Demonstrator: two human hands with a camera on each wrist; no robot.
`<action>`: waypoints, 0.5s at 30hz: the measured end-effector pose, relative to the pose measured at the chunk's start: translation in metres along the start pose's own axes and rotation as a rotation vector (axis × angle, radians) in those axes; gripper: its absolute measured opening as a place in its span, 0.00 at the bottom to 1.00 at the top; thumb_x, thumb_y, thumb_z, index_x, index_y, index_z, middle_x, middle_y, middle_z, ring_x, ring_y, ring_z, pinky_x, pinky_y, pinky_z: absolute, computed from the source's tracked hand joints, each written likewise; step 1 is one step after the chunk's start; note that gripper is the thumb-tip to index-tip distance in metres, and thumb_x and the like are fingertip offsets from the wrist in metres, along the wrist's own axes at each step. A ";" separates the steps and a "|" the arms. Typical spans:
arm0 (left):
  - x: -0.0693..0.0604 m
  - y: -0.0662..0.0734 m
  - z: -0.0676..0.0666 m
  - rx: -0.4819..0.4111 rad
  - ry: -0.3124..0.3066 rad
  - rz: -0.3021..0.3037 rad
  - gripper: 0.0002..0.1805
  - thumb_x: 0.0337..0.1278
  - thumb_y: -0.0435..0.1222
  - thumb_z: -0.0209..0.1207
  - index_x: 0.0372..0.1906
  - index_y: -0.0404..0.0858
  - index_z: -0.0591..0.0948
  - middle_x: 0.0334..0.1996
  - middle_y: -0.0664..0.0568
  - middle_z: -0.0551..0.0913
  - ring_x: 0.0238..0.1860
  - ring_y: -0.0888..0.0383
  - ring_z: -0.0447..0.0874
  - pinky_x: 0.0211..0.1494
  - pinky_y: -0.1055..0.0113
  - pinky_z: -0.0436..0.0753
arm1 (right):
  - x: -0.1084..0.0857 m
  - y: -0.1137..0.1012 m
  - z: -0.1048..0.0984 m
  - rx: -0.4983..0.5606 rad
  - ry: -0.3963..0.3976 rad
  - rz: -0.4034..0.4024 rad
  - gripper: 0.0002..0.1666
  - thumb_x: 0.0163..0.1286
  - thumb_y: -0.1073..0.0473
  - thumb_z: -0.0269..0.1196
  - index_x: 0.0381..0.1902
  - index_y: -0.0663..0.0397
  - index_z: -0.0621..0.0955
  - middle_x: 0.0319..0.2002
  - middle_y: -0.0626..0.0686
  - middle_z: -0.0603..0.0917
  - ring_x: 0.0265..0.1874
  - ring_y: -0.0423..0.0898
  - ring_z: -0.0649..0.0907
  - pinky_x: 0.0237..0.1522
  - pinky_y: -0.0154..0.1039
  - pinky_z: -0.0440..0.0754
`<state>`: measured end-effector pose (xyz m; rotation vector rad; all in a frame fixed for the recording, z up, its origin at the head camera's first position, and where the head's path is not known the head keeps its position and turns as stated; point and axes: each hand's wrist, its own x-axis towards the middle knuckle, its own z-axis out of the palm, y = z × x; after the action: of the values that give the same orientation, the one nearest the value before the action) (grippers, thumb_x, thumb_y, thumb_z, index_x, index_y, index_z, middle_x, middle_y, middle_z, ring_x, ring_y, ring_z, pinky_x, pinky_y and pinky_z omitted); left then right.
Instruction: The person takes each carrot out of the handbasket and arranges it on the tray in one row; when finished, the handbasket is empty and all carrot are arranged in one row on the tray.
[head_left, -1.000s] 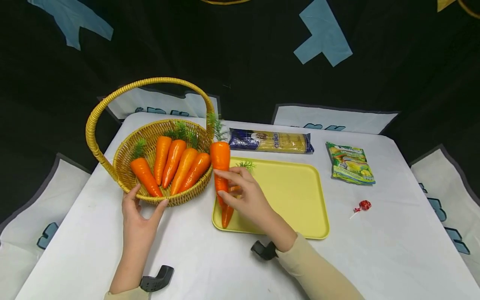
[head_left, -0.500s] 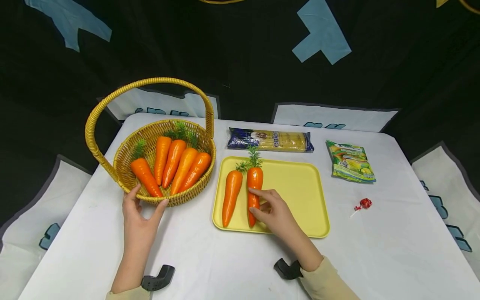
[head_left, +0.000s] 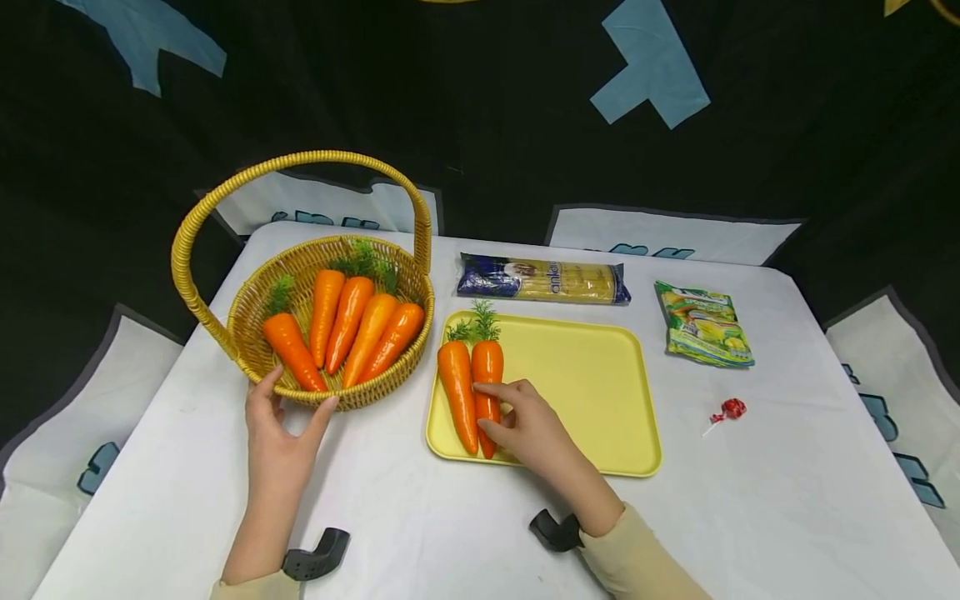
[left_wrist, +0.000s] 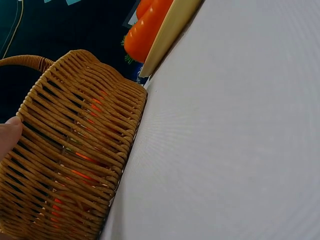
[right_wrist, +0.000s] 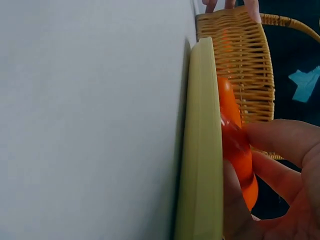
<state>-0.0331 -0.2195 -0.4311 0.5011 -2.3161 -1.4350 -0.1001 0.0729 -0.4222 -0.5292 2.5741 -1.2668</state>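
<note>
- The pinched carrot (head_left: pixel 487 362) lies on the tray under the right hand (head_left: pixel 525 421), leafy top pointing away from the person, tip toward the tray's near edge, its long axis close to straight fore-and-aft.
- That hand is nearly closed, thumb and fingers nipping the carrot's lower half and covering part of it.
- Just left of the hand, a second carrot (head_left: pixel 456 392) points the same way but slants, tip leaning in toward the first; I can't make out whether they touch all along.
- The yellow tray (head_left: pixel 570 375) stretches bare to the hand's right, its near rim just below the knuckles.
- Farther left stands the wicker basket (head_left: pixel 386 385), its tall handle arching over; five carrots (head_left: pixel 349 325) sit inside, leafy ends mostly away from the person.
- The left hand (head_left: pixel 281 442) has thumb and forefinger spread wide, touching the basket's near rim.
- Beyond the right hand, past the tray, a long blue-and-yellow packet (head_left: pixel 543 278) lies crosswise.
- Well to that hand's right on the white tabletop (head_left: pixel 420 533) are a green packet (head_left: pixel 705 325) and, nearer, a red lollipop (head_left: pixel 731 408), stick toward the person.
</note>
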 end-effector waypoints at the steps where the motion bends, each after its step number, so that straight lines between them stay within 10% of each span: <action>1: 0.000 0.000 0.000 -0.001 -0.001 0.000 0.46 0.56 0.39 0.67 0.74 0.42 0.53 0.74 0.45 0.46 0.71 0.45 0.50 0.72 0.49 0.56 | 0.001 -0.001 0.001 -0.007 -0.002 -0.005 0.27 0.61 0.60 0.69 0.60 0.48 0.79 0.38 0.53 0.72 0.25 0.42 0.75 0.26 0.34 0.77; 15: -0.001 0.000 -0.001 0.012 -0.003 0.006 0.46 0.56 0.39 0.67 0.73 0.40 0.53 0.73 0.43 0.49 0.71 0.45 0.51 0.72 0.48 0.56 | 0.010 -0.014 0.013 -0.189 -0.012 0.000 0.29 0.62 0.52 0.69 0.61 0.48 0.78 0.33 0.52 0.71 0.22 0.43 0.69 0.22 0.34 0.69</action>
<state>-0.0321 -0.2200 -0.4308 0.4949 -2.3278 -1.4209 -0.1013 0.0517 -0.4189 -0.5692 2.6993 -1.0229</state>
